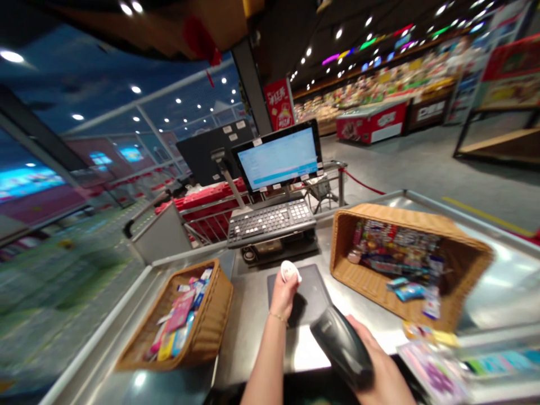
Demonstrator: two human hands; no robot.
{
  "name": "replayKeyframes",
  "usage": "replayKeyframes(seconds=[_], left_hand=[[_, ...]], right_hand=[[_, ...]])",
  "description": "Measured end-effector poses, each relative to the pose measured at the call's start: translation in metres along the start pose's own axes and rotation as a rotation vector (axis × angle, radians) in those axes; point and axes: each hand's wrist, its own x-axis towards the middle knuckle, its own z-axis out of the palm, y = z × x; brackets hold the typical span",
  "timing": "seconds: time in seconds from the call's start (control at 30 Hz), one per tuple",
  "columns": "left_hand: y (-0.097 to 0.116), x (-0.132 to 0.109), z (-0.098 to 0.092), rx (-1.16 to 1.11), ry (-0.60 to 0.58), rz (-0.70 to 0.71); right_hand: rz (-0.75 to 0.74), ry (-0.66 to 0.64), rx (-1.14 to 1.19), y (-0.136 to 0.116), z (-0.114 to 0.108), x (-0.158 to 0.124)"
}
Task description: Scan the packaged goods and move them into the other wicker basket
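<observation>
My left hand (283, 297) is closed on a small white round item (289, 271), perhaps a little tub; its exact kind is too small to tell. It is held above a dark flat pad (314, 289) on the metal counter. My right hand (379, 360) grips a black barcode scanner (343, 346), whose head points towards the pad and my left hand. To the right, a wicker basket (392, 211) lies tipped, its opening facing me, with several small packets (388, 242) inside. On the left stands another wicker basket (221, 304) filled with colourful packages (181, 315).
A keyboard (272, 221) and a lit monitor (280, 157) stand behind the pad. Packaged goods (434, 371) lie at the lower right. Beyond the counter are red shopping carts (206, 194) and a red freezer chest (371, 124).
</observation>
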Motion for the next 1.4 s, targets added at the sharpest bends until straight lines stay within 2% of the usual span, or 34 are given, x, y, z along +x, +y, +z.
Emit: replayKeyframes(seconds=[0.13,0.27,0.4,0.47,0.73,1.03,1.23,1.4], left_hand=[[0.01,0.008,-0.008,0.165,0.083,0.103],[0.02,0.004,-0.012,0.318,0.183,0.207],[0.024,-0.005,-0.008,0.677,0.324,0.412],[0.023,-0.006,-0.005,0.778,0.336,0.433],[0.019,-0.003,-0.004,0.822,0.39,0.416],[0.02,-0.003,-0.007,0.84,0.432,0.434],[0.022,-0.004,-0.008,0.802,0.443,0.428],[0.022,-0.002,-0.011,0.805,0.452,0.438]], right_hand=[[0.007,-0.013,0.037,-0.005,-0.002,0.001],[0.014,-0.013,0.08,-0.006,-0.002,0.002],[0.009,0.021,0.095,-0.003,-0.001,0.002],[0.0,0.015,0.072,-0.003,-0.001,0.002],[-0.058,-0.022,0.008,-0.012,-0.005,0.003],[-0.024,-0.038,0.003,-0.008,-0.002,0.002],[0.006,0.002,0.061,-0.008,0.0,0.001],[0.043,0.076,0.197,-0.003,0.004,-0.001]])
